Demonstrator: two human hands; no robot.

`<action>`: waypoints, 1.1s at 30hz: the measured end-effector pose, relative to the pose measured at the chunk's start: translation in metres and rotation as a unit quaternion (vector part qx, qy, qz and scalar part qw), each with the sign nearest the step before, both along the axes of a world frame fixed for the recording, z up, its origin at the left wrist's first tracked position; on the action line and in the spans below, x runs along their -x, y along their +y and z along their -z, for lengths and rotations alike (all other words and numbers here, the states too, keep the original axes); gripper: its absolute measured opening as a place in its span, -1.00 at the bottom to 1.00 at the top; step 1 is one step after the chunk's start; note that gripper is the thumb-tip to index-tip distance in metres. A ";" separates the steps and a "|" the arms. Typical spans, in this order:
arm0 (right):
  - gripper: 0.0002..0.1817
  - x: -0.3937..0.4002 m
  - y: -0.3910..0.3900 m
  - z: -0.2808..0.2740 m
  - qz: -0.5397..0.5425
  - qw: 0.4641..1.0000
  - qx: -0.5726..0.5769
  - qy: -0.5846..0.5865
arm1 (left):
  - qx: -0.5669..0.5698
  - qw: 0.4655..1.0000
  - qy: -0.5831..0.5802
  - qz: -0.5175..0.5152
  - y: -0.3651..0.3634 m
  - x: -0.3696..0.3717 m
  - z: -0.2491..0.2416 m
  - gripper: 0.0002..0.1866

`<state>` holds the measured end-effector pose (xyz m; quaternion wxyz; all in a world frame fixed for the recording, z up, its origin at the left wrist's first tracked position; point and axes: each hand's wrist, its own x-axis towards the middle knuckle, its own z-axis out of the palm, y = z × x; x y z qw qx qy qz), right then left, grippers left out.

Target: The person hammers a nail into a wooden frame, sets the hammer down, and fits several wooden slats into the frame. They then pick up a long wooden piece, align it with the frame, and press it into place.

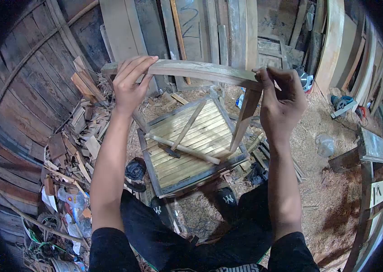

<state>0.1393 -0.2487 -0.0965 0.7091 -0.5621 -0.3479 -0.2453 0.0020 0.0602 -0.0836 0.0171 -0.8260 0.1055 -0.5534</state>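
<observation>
A wooden bar (191, 68) stretches across at chest height, with a wooden leg (247, 113) sloping down from its right end. Near the left end, my left hand (130, 84) has its fingers over the bar and grips it. My right hand (284, 93) is closed in a pinch at the right end, thumb and fingertips right at the corner above the leg. Below lies a slatted wooden panel (200, 122) with a dark border. On it rest a hammer (187, 129), its dark head toward me, and a round wooden stick (196, 153).
Scrap wood (82, 122) and litter are heaped at the left. Planks (241, 36) lean on the back wall. A teal power tool (341, 102) and a clear plastic bag (325, 145) lie on the sawdust floor at right, near a wooden bench (375, 145). My shoes (226, 197) stand by the panel.
</observation>
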 end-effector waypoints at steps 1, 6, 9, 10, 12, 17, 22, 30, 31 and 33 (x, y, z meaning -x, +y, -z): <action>-0.90 0.000 -0.001 0.000 0.000 1.000 0.000 0.000 | -0.001 1.000 0.000 -0.001 0.000 0.000 0.000 -0.43; -0.86 -0.006 -0.004 -0.001 -0.003 0.999 0.028 -0.036 | -0.001 1.000 -0.001 0.009 0.001 -0.001 0.001 -0.44; -0.83 -0.006 -0.008 -0.005 0.008 0.997 0.060 -0.046 | 0.000 1.000 -0.001 0.001 0.000 0.000 0.002 -0.45; -0.83 -0.006 -0.008 -0.006 0.008 0.997 0.060 -0.045 | -0.001 1.000 -0.003 -0.002 0.000 0.000 0.002 -0.45; -0.83 -0.005 -0.008 -0.007 0.015 0.996 0.069 -0.061 | -0.002 1.000 -0.003 -0.004 -0.001 0.001 0.002 -0.46; -0.83 -0.007 -0.008 -0.007 0.019 0.994 0.087 -0.069 | 0.022 0.999 0.020 -0.011 0.000 0.004 0.003 -0.46; -0.82 -0.006 -0.008 -0.008 0.027 0.992 0.095 -0.084 | -0.001 1.000 -0.010 -0.011 0.000 0.003 0.003 -0.48; -0.82 -0.003 -0.011 -0.012 0.003 0.992 0.106 -0.064 | 0.025 0.999 0.004 -0.023 -0.002 0.003 0.006 -0.46; -0.82 -0.004 -0.011 -0.011 0.003 0.992 0.107 -0.064 | 0.024 1.000 0.001 -0.019 -0.001 0.002 0.006 -0.46; -0.82 -0.005 -0.011 -0.011 -0.008 0.992 0.109 -0.069 | 0.023 1.000 -0.002 -0.015 -0.001 0.002 0.006 -0.46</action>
